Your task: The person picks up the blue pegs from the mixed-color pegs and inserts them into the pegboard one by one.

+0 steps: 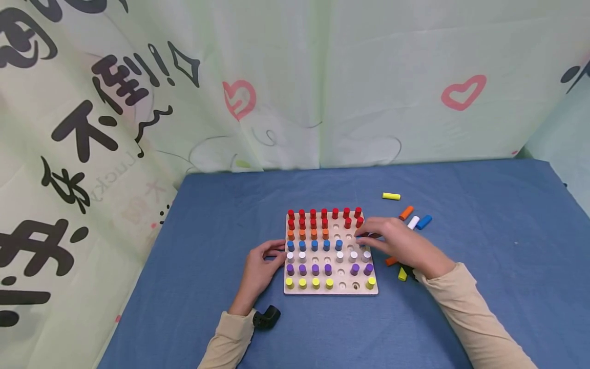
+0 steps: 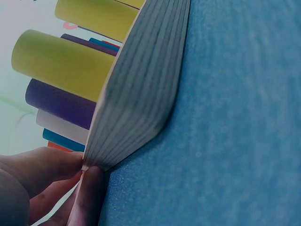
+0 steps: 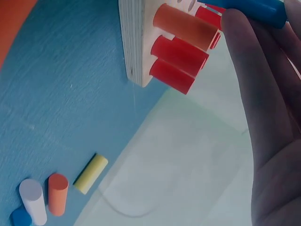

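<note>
A wooden peg board (image 1: 320,294) lies on the blue cloth, with rows of red, orange, blue, white, purple and yellow pegs upright in it. My left hand (image 1: 259,269) is at its left side, with thumb and fingertip touching the edge; the left wrist view shows fingertips (image 2: 91,188) right at the board's corner. Over the right part of the board, my right hand (image 1: 405,243) pinches a blue peg (image 3: 263,10) between thumb and fingers. That peg is held tilted, close above the blue row's holes. Some bare holes show among the right-hand columns.
Loose pegs lie right of the board: a yellow one (image 1: 391,196) farthest back, an orange one (image 1: 406,212), a white one (image 1: 413,222) and a blue one (image 1: 424,222). Another orange peg (image 1: 391,261) and yellow peg (image 1: 402,274) lie by my right wrist. A printed curtain (image 1: 369,102) hangs behind the table.
</note>
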Demonstrator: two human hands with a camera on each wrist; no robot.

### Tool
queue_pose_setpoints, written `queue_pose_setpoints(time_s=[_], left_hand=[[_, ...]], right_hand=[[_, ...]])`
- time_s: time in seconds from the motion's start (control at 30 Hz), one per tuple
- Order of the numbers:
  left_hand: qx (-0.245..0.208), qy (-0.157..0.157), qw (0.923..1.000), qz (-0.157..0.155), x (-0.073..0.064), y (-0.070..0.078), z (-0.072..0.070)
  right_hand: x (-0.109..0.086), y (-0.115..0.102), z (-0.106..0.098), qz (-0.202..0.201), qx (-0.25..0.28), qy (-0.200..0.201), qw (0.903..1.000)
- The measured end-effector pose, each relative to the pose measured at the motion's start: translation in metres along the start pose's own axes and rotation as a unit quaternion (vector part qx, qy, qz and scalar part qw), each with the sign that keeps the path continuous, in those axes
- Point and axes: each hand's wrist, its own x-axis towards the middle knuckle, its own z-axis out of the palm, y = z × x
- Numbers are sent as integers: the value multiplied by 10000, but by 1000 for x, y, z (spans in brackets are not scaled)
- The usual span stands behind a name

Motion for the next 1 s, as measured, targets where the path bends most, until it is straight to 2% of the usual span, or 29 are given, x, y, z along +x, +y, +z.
queue_pose_setpoints(time_s=[0.7,1.0], left_hand=[[-29,-17,10000,-40,0,0,0],[2,-9,10000,85,1,-3,0]], right_hand=[[10,-4,11,-257,-9,-171,9995],[14,-3,15,-351,4,-329,9988]])
